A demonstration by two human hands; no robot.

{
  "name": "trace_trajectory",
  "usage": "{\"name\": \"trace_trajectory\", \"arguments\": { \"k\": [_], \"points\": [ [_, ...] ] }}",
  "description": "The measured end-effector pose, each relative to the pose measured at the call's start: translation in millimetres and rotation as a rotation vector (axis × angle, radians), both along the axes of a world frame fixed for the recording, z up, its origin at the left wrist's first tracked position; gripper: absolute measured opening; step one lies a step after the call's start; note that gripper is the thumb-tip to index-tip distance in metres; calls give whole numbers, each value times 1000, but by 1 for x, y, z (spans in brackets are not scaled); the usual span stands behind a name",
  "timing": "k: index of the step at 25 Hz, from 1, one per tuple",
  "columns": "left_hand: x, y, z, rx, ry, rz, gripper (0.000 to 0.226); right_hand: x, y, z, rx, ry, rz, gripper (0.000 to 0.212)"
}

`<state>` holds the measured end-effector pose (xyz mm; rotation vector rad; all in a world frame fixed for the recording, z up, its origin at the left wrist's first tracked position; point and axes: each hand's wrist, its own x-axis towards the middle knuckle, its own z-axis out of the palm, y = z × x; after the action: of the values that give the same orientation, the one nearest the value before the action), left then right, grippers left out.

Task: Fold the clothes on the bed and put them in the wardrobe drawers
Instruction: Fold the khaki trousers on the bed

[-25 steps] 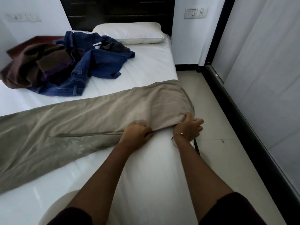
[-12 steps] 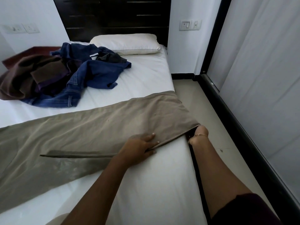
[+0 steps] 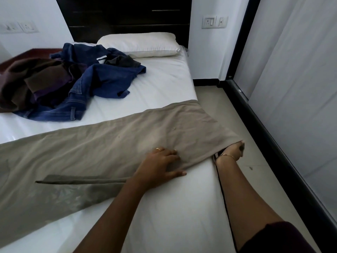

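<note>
While the khaki trousers (image 3: 113, 147) lie across the bed (image 3: 164, 207), left hand (image 3: 160, 165) presses flat on them, right hand (image 3: 231, 150) pinches the overhanging corner; soft, limp cloth, best gripped at edges.

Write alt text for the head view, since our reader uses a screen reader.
A person's left hand presses flat on long beige cotton trousers spread across a white-sheeted bed, while the right hand holds their end at the bed's edge. Behind lie crumpled blue denim jeans and a white pillow.
</note>
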<state>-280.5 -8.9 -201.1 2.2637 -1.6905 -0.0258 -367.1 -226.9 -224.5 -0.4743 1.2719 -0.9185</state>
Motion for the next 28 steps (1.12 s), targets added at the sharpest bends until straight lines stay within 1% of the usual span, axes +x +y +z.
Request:
{"name": "trace_trajectory", "arguments": {
  "k": [2,3,5,6,8,10,11,14,15,16,17,19,20,21,22,24,26,28],
  "points": [
    [-1,-3,-5,13,-34,-41,60,-3,1,12,-9,-259,53,49],
    [-3,-5,-4,60,-12,-65,63,-4,2,17,-19,-339,96,54],
    [-5,-10,-2,179,-4,-71,80,-3,-1,24,-34,-507,155,65],
    [-5,-10,-4,247,-10,-53,83,1,-5,26,-37,-558,198,68],
    [-6,-12,-4,336,-26,-21,72,12,-11,33,-52,-558,261,65],
    [-7,-15,-6,349,-5,0,61,28,-17,46,-78,-543,250,51],
    [-7,-16,-4,330,17,5,59,35,-20,55,-112,-537,231,45],
    [-6,-19,-1,217,151,52,54,46,-30,84,-213,-653,228,31],
    [-7,-20,2,206,196,59,54,46,-34,83,-228,-655,212,28],
    [-7,-21,-1,233,209,58,54,42,-36,75,-223,-627,205,28],
    [-9,-21,-4,267,162,50,57,35,-36,57,-190,-570,212,33],
    [-11,-21,-14,232,-45,14,74,20,-32,10,-70,-346,259,46],
    [-10,-20,-15,226,-103,6,83,14,-31,-15,-4,-205,260,43],
    [-9,-20,-17,259,-92,3,88,12,-31,-33,94,-121,243,40],
    [-10,-20,-17,295,-51,9,89,11,-36,-49,162,-78,223,35],
    [-11,-21,-13,342,2,16,86,11,-40,-54,183,-4,243,24],
    [-12,-21,-10,372,-3,20,89,14,-39,-46,199,-34,250,29],
    [-11,-21,-9,381,-2,33,89,11,-34,-37,241,-12,295,37]
  ]
}}
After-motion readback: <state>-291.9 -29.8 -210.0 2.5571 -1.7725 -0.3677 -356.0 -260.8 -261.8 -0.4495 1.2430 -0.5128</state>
